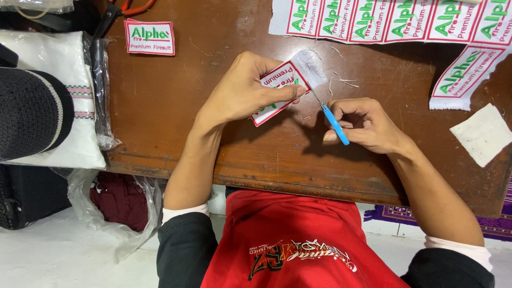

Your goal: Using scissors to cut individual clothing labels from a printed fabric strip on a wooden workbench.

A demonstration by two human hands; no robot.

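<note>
Embroidered patch (277, 90) in left hand (242, 90), blue-handled cutter (334, 124) in right hand (368, 125)

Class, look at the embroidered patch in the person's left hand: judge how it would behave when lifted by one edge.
The patch probably bends: it tilts up between the left hand's fingers, not lying flat. It looks light, pinched by fingertips alone. Its frayed white backing suggests loose threads, so the blue-handled tool in the right hand could snag it.
</note>
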